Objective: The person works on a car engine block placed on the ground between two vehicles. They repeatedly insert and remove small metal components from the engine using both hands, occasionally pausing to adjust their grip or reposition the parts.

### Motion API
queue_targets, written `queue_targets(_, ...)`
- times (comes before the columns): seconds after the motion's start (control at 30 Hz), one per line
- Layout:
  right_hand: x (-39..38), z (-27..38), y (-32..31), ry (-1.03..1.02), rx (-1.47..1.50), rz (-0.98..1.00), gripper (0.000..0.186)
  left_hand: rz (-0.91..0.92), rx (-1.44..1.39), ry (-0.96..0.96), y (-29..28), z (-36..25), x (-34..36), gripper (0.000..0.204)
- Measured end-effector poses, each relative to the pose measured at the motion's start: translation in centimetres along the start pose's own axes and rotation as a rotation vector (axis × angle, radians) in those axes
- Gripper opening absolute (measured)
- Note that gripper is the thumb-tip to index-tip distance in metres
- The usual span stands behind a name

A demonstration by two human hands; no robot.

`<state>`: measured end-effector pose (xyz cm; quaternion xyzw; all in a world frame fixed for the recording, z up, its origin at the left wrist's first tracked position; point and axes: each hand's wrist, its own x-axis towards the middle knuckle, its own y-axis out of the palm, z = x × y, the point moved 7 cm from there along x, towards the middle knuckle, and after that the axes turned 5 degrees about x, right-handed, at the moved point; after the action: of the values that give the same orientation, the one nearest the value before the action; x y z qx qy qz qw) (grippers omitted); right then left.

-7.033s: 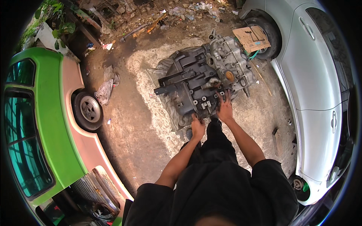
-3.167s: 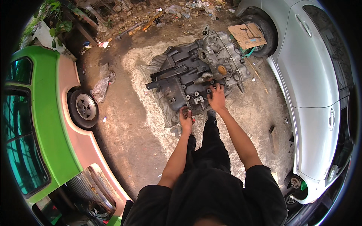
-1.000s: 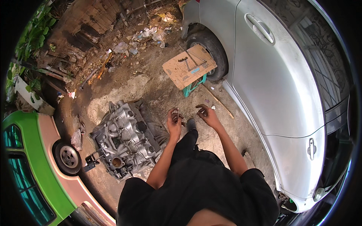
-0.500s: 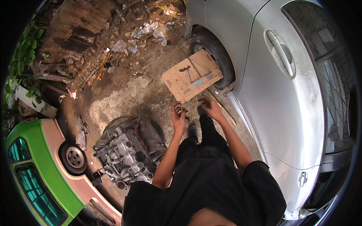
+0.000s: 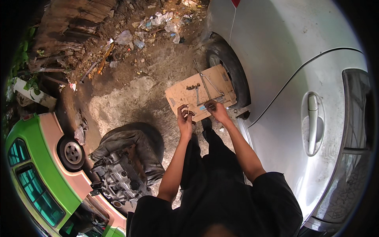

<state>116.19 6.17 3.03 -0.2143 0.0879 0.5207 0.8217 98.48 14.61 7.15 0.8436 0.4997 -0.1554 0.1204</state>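
Item: cardboard sheet (image 5: pixel 185 93), tan, serving as a worktop on a low stand just beside the rear wheel (image 5: pixel 231 71) of a silver car (image 5: pixel 300 79). It lies flat, its long axis running from lower left to upper right in the head view.

On it: a long thin metal tool (image 5: pixel 203 81), its shaft lying nearly across the sheet's long axis, one end pointing up past the far edge, the other towards the person. A row of small dark parts (image 5: pixel 192 87), probably bolts or sockets, sits near the sheet's middle.

Right hand (image 5: pixel 216 110): over the near edge of the cardboard, fingers curled at a small pale object; whether the grip is closed on it cannot be told.

Left hand (image 5: pixel 184 118): at the near corner, fingers bent round something small and dark; too small to identify.

Handling note: judged best to set small pieces down flat, apart from each other and away from the edge, since the sheet is thin and may sag or tip.

Nearby: engine block (image 5: pixel 116 179) on the dirt ground (image 5: pixel 126 94), beside a green and pink car (image 5: pixel 43 166).
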Motion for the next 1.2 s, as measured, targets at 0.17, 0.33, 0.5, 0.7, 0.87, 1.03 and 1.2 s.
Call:
queue_targets(0.17,6.5,-3.8,0.9,0.020,-0.093,0.024,0.021,-0.084,-0.046,-0.137,1.3,2.3,3.9,0.041)
queue_targets(0.33,11.9,-7.1,1.7,-0.052,-0.254,0.011,0.039,-0.082,-0.037,-0.193,2.1,5.4,7.2,0.041)
queue_targets(0.5,15.7,-10.3,3.2,-0.039,-0.404,0.010,0.052,-0.121,-0.086,-0.215,2.0,8.8,9.5,0.042)
queue_targets(0.7,17.6,-10.8,3.8,-0.033,-0.531,0.023,0.043,-0.180,-0.122,-0.257,2.7,11.2,10.1,0.044)
queue_targets(0.87,18.0,-10.5,3.6,-0.059,-0.492,-0.021,0.028,-0.183,-0.146,-0.239,3.5,11.5,10.0,0.044)
queue_targets(1.03,16.3,-9.2,2.4,-0.190,-0.319,-0.094,0.024,-0.195,-0.119,-0.225,3.0,10.3,9.3,0.044)
queue_targets(1.2,10.3,-1.6,1.5,-0.292,-0.100,-0.085,0.022,-0.223,-0.177,-0.182,2.0,5.1,6.6,0.035)
